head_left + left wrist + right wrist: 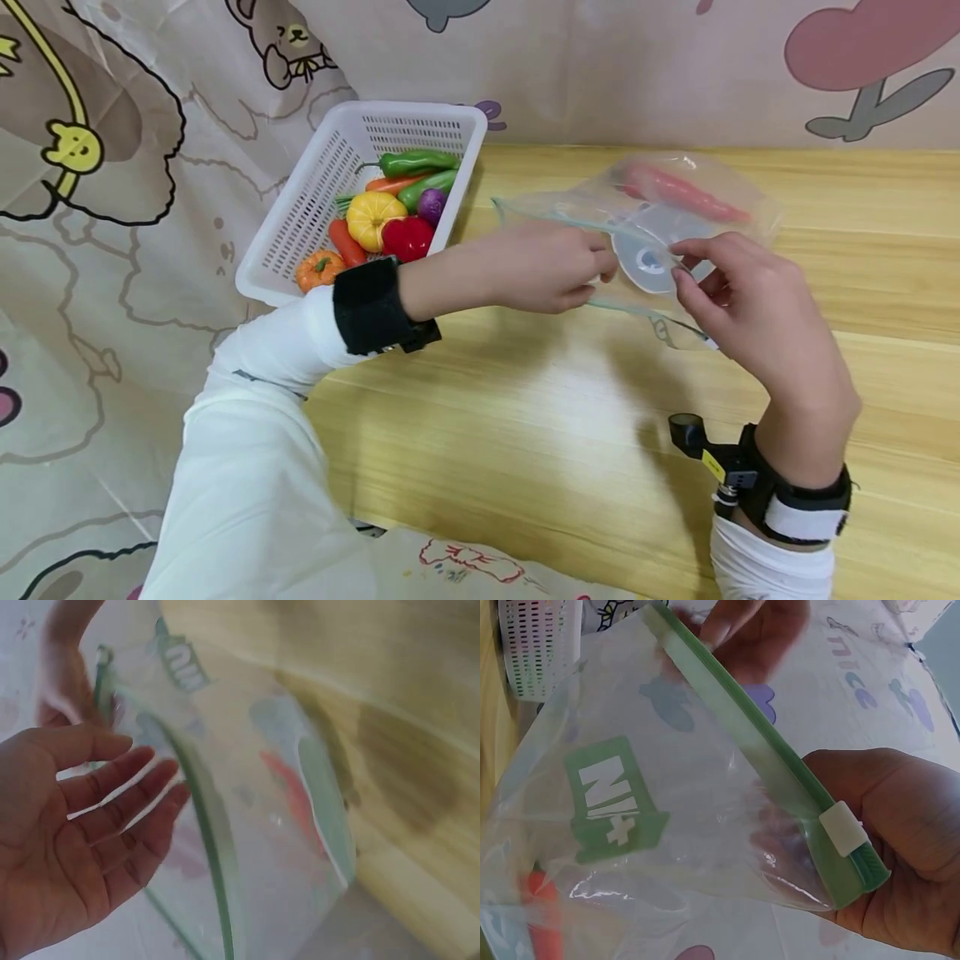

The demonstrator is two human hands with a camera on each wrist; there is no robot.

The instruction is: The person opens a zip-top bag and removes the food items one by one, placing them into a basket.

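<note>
A clear zip bag (637,229) with green edging lies over the wooden table, its mouth facing me and parted. Inside it is a long red chili pepper (678,190). My right hand (765,308) pinches the bag's rim at the right end, beside the white slider (843,828). At the mouth's left part is my left hand (551,267); the left wrist view shows its fingers (124,802) loosely bent by the green rim, with nothing held in them. A green and white printed label (615,796) shows on the bag.
Left of the bag stands a white slotted basket (300,196) of vegetables, among them a green pepper (420,162), a yellow pumpkin (375,220), a red pepper (407,239) and an orange pumpkin (320,269). Patterned cloth (637,75) hangs behind the wooden table (525,433).
</note>
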